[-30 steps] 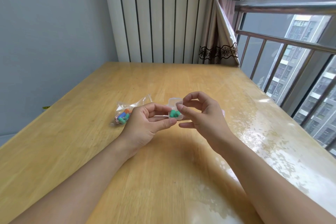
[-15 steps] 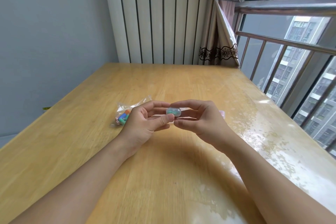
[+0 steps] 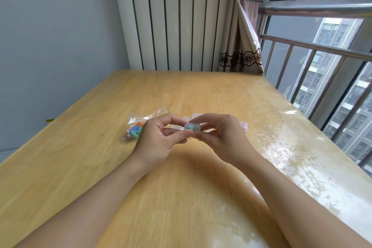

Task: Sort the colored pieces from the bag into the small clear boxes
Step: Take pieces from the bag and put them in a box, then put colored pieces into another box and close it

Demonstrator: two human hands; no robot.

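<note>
A small clear box [image 3: 192,126] with green pieces inside is held above the wooden table [image 3: 201,90], its lid down. My left hand [image 3: 159,139] pinches its left side between thumb and fingers. My right hand [image 3: 223,137] pinches its right side. A clear plastic bag [image 3: 138,125] with blue, orange, green and pink pieces lies on the table just left of my left hand. Another clear box [image 3: 196,116] peeks out behind my fingers, and one with pink pieces [image 3: 244,126] shows behind my right hand.
A ribbed white panel [image 3: 171,18] and a curtain [image 3: 241,46] stand at the table's far edge. A window with a metal railing [image 3: 314,46] runs along the right side. A grey wall [image 3: 56,36] is on the left.
The box's lid stood up a second ago and is now shut over the green pieces. My right fingers came down onto the box, and both hands now pinch it.
</note>
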